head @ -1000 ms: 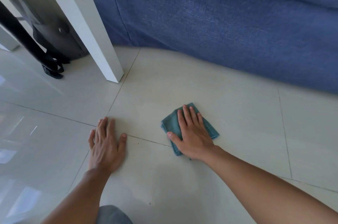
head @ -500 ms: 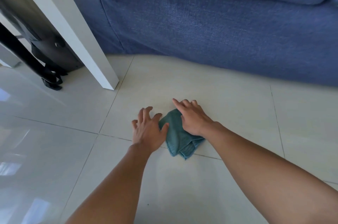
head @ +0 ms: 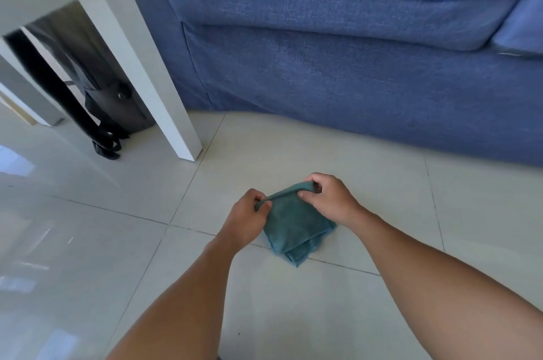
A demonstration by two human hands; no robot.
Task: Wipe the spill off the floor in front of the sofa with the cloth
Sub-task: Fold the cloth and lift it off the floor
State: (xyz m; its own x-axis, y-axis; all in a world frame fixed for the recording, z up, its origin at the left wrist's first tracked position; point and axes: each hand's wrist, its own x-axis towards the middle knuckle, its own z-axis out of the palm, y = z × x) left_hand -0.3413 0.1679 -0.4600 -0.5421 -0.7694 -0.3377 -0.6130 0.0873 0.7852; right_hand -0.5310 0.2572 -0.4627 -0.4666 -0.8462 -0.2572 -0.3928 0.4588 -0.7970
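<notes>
A folded teal cloth (head: 291,227) hangs between my two hands over the pale tiled floor (head: 338,168), its lower end resting on a tile joint. My left hand (head: 245,214) pinches the cloth's upper left corner. My right hand (head: 327,199) pinches the upper right corner, so the top edge is lifted and stretched between them. The blue sofa (head: 352,72) stands just behind. No spill shows clearly on the glossy tiles.
A white table leg (head: 164,101) stands on the floor to the left of the sofa. Under the table leans a dark bag (head: 97,86) with black straps. Shiny tiles spread out to the left and toward me.
My left hand came off the floor and over to the cloth. Both hands went from pressing flat to pinching its top edge and lifting it. The view has pulled back.
</notes>
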